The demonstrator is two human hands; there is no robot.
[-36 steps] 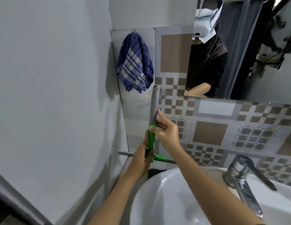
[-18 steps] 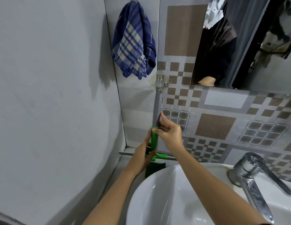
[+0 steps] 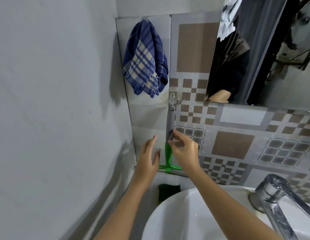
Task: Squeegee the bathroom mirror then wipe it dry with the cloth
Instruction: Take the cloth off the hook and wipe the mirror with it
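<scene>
We pinch the squeegee (image 3: 169,153) handle with our right hand (image 3: 184,153) — our left hand (image 3: 148,163) is beside it, fingers spread, touching nothing — the cloth (image 3: 145,59) hangs above.

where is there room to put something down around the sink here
The white basin bowl is bare, between the right forearm and the tap. The ledge behind it is narrow: a dark sponge lies at the left end, and above it the hanging squeegee is flanked by the left hand and right hand. The grey strip left of the basin looks bare.
</scene>
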